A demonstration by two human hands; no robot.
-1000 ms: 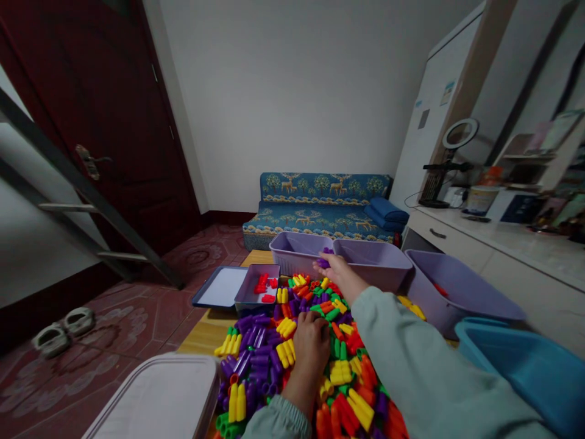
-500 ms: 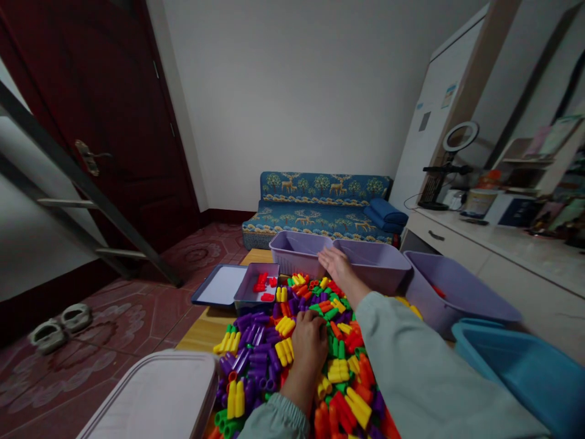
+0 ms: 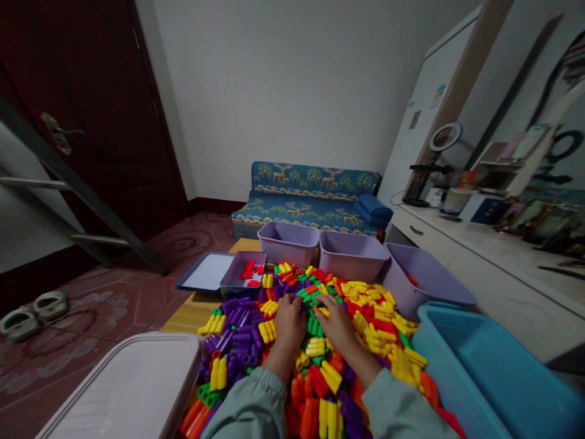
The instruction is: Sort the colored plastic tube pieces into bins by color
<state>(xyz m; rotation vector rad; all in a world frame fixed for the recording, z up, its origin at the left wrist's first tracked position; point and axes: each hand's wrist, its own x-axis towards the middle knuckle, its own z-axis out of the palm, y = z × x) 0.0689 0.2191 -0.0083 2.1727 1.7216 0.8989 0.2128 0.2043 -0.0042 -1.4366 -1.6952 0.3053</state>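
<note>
A broad heap of plastic toy pieces in purple, green, yellow, orange and red covers the table, many of them short tubes joined in pairs or rows. My left hand (image 3: 291,321) rests in the middle of the heap with its fingers curled down. What lies under those fingertips is hidden. Just to its right, my right hand (image 3: 337,322) hovers low over the heap, thumb and fingers apart, and a small orange and yellow piece (image 3: 322,311) lies by its fingertips. Purple tubes (image 3: 242,329) gather left of my left hand; yellow pieces (image 3: 370,296) spread beyond my right.
Behind the heap stand lilac bins (image 3: 289,251), (image 3: 351,263) and a third lilac bin (image 3: 423,286) holding something red. A teal bin (image 3: 461,372) is at right. Left are a small box (image 3: 233,277) with red pieces, its lid (image 3: 205,271) and a white lid (image 3: 132,384).
My right hand has come back from the rim of the lilac bins to the heap beside my left hand. My left hand stays in the heap. The view has shifted slightly.
</note>
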